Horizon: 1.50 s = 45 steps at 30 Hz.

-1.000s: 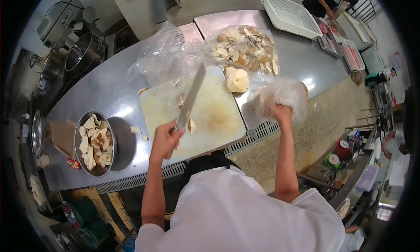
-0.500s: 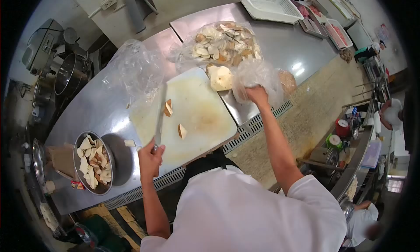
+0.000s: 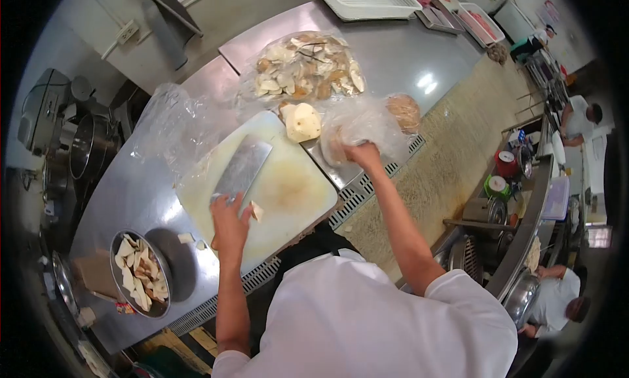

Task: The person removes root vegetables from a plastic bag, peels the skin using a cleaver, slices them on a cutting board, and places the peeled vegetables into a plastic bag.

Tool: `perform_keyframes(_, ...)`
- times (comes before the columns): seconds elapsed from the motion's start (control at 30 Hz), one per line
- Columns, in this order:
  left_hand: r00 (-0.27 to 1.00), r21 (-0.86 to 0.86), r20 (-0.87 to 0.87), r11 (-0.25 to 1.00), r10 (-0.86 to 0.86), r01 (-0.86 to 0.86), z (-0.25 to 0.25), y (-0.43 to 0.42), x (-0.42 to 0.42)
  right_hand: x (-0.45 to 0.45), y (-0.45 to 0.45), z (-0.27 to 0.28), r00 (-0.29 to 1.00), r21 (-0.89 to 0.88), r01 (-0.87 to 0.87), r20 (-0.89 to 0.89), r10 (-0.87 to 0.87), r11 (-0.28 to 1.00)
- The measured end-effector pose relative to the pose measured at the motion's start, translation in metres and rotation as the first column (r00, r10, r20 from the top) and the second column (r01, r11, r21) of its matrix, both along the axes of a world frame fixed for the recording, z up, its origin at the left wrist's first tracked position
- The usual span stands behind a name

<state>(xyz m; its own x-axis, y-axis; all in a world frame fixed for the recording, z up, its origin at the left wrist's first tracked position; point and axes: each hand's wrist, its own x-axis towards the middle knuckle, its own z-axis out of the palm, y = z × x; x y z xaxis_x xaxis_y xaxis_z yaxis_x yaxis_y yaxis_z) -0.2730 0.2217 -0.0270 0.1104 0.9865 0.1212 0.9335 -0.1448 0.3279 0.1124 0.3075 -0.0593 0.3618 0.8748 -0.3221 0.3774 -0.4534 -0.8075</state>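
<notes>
My left hand (image 3: 229,222) is over the lower end of a cleaver (image 3: 244,163) that lies flat on a white cutting board (image 3: 288,198). Its fingers are spread, and the handle is mostly hidden beneath it. Beside the thumb is a pale cut piece with a brown edge (image 3: 257,212). My right hand (image 3: 364,155) is closed at a clear plastic bag (image 3: 334,129), its fingertips partly hidden by the plastic. A peeled, pale, root-like vegetable (image 3: 303,122) sits at the board's far corner, next to that bag.
A steel bowl (image 3: 164,283) of cut pieces stands at the left. Behind the board are a bag of peelings (image 3: 308,70), crumpled plastic (image 3: 173,125) and a white basket (image 3: 370,3). A brown round thing (image 3: 403,114) lies right of the bag. Other people work at the far right.
The cleaver has gone from edge-on in my closed left hand to flat on the board, and the left fingers have spread. My right hand stays at the plastic bag. The view has shifted.
</notes>
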Motion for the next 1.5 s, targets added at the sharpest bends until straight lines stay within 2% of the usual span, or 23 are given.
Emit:
perform_keyframes(0.07, 0.924, -0.092, 0.36, 0.981, -0.127, 0.171, 0.045, 0.031, 0.057, -0.003, -0.004, -0.013, 0.992, -0.003, -0.019, 0.123, 0.02, 1.0)
perform_keyframes(0.13, 0.823, 0.121, 0.393, 0.91, -0.411, 0.397, 0.086, 0.06, 0.124, -0.005, -0.005, -0.021, 0.994, -0.03, 0.029, 0.109, -0.025, 0.999)
perform_keyframes(0.2, 0.746, 0.202, 0.351, 0.824, -0.565, 0.529, 0.086, 0.099, 0.184, -0.002, -0.008, -0.027, 0.996, 0.065, -0.008, 0.085, 0.003, 0.998)
perform_keyframes(0.27, 0.842, 0.215, 0.071, 0.832, -0.535, 0.511, 0.084, 0.129, 0.239, 0.001, -0.017, 0.001, 0.997, 0.015, -0.011, 0.075, 0.01, 1.0)
perform_keyframes(0.3, 0.838, 0.216, 0.064, 0.827, -0.543, 0.519, 0.075, 0.151, 0.256, 0.005, -0.016, 0.002, 0.998, -0.03, -0.031, 0.05, 0.032, 0.999)
perform_keyframes(0.33, 0.79, -0.005, 0.198, 0.806, -0.58, 0.592, 0.064, 0.175, 0.273, 0.009, -0.017, 0.003, 0.998, -0.076, -0.054, 0.024, 0.056, 0.996)
perform_keyframes(0.37, 0.745, -0.215, 0.335, 0.723, -0.577, 0.657, 0.057, 0.195, 0.287, 0.006, -0.023, 0.01, 0.991, 0.194, 0.016, 0.128, -0.041, 0.981)
perform_keyframes(0.4, 0.742, -0.217, 0.331, 0.719, -0.583, 0.661, 0.055, 0.21, 0.299, 0.011, -0.029, 0.008, 0.991, 0.195, 0.023, 0.123, -0.048, 0.981)
perform_keyframes(0.5, 0.858, -0.122, 0.111, 0.85, -0.501, 0.512, 0.057, 0.248, 0.317, 0.037, -0.043, 0.004, 0.996, 0.319, 0.089, -0.047, -0.078, 0.943)
perform_keyframes(0.57, 0.81, 0.104, 0.287, 0.857, -0.512, 0.505, 0.073, 0.265, 0.314, 0.053, -0.057, 0.031, 0.895, 0.307, 0.295, -0.421, -0.149, 0.905)
perform_keyframes(0.6, 0.813, 0.097, 0.286, 0.86, -0.507, 0.502, 0.083, 0.27, 0.315, 0.057, -0.059, 0.043, 0.894, 0.3, 0.292, -0.424, -0.148, 0.908)
perform_keyframes(0.67, 0.757, 0.246, 0.352, 0.835, -0.55, 0.492, 0.1, 0.282, 0.315, 0.067, -0.055, 0.061, 0.821, 0.365, 0.423, -0.542, -0.18, 0.829)
perform_keyframes(0.77, 0.808, 0.366, 0.277, 0.835, -0.52, 0.412, 0.111, 0.319, 0.295, 0.082, -0.049, 0.057, 0.76, 0.408, 0.498, -0.63, -0.159, 0.765)
perform_keyframes(0.9, 0.825, 0.355, 0.397, 0.896, -0.401, 0.265, 0.133, 0.358, 0.265, 0.089, -0.05, 0.049, 0.715, 0.394, 0.515, -0.687, -0.128, 0.762)
perform_keyframes(1.0, 0.892, 0.326, 0.257, 0.902, -0.372, 0.282, 0.136, 0.365, 0.249, 0.084, -0.053, 0.04, 0.727, 0.385, 0.452, -0.681, -0.082, 0.805)
perform_keyframes(1.07, 0.818, 0.133, 0.35, 0.888, -0.457, 0.44, 0.129, 0.363, 0.236, 0.077, -0.057, 0.035, 0.735, 0.368, 0.409, -0.675, -0.063, 0.835)
perform_keyframes(1.1, 0.843, 0.012, 0.323, 0.892, -0.431, 0.451, 0.138, 0.35, 0.23, 0.074, -0.059, 0.034, 0.75, 0.346, 0.364, -0.659, -0.052, 0.865)
perform_keyframes(1.2, 0.823, 0.029, 0.246, 0.853, -0.512, 0.521, 0.128, 0.332, 0.206, 0.066, -0.06, 0.028, 0.779, 0.317, 0.305, -0.625, -0.045, 0.898)
perform_keyframes(1.27, 0.804, -0.036, 0.326, 0.844, -0.497, 0.536, 0.12, 0.323, 0.191, 0.061, -0.06, 0.024, 0.798, 0.318, 0.279, -0.602, -0.034, 0.906)
perform_keyframes(1.33, 0.793, 0.005, 0.26, 0.822, -0.55, 0.569, 0.12, 0.295, 0.171, 0.056, -0.061, 0.021, 0.782, 0.304, 0.331, -0.618, -0.079, 0.893)
perform_keyframes(1.4, 0.808, -0.03, 0.281, 0.837, -0.517, 0.546, 0.127, 0.258, 0.143, 0.056, -0.062, 0.02, 0.797, 0.305, 0.295, -0.602, -0.057, 0.905)
perform_keyframes(1.47, 0.833, 0.046, 0.391, 0.913, -0.391, 0.406, 0.128, 0.215, 0.105, 0.056, -0.067, 0.019, 0.808, 0.304, 0.274, -0.588, -0.047, 0.912)
perform_keyframes(1.5, 0.893, -0.03, 0.341, 0.946, -0.294, 0.322, 0.113, 0.195, 0.077, 0.056, -0.069, 0.019, 0.825, 0.315, 0.228, -0.565, -0.011, 0.921)
